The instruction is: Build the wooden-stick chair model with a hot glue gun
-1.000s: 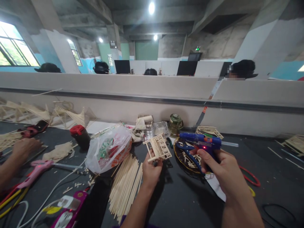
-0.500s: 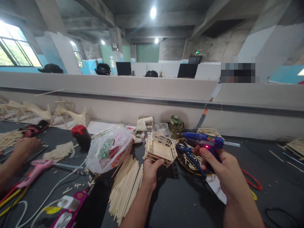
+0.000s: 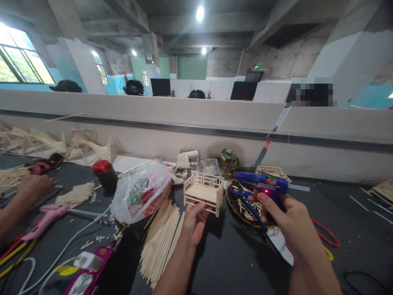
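Across the dark desk (image 3: 233,262), the left hand (image 3: 195,221) pinches a small wooden frame (image 3: 204,190); the right hand (image 3: 281,209) wraps around a blue glue gun (image 3: 260,181).

Pale tan on the model (image 3: 202,191) and sticks (image 3: 161,241), blue on the glue gun (image 3: 278,185) and pliers (image 3: 251,207), purple on the power strip (image 3: 100,262), red on the lid (image 3: 101,166).

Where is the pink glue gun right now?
In the head view, the pink glue gun lies on the dark table at the left, just below the beige cloth and above the purple power strip.
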Demonstrator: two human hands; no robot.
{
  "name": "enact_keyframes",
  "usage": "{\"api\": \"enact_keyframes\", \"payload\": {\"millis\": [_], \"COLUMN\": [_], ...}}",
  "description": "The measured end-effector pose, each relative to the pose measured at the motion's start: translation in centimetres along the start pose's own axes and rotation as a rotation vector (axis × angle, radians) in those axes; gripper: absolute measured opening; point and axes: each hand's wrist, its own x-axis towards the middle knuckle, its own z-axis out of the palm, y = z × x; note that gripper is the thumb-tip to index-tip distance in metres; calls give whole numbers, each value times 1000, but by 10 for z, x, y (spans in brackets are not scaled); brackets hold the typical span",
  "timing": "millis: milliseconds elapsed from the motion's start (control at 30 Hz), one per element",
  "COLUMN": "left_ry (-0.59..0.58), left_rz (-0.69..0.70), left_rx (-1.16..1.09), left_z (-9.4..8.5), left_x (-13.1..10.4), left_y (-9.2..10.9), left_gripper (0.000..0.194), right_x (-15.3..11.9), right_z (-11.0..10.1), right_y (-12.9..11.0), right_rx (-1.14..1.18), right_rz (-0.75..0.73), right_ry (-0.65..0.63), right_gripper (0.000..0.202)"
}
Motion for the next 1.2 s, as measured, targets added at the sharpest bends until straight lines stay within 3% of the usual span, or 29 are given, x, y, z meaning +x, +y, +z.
{"api": "enact_keyframes", "payload": {"millis": [200, 533, 900, 1200], "left_ry": [26, 148, 144, -30], "left_rz": [-32, -140, -128, 1], "left_rx": [-134, -297, -247, -6], "left_z": [4, -2, 1, -1], "left_x": [-2, -1, -3, 0], "left_y": [4, 9, 9, 2], "left_gripper": [29, 19, 20, 39], "right_x": [-1, 0, -2, 0], "right_z": [2, 2, -3, -5], "right_y": [-3, 1, -4, -3], "right_rx": [-57, -70, -100, -129], "right_rz": [-15, -12, 13, 20], "right_ry": [-1, -21, -17, -28], "right_gripper": [56, 44, 45, 48]}}
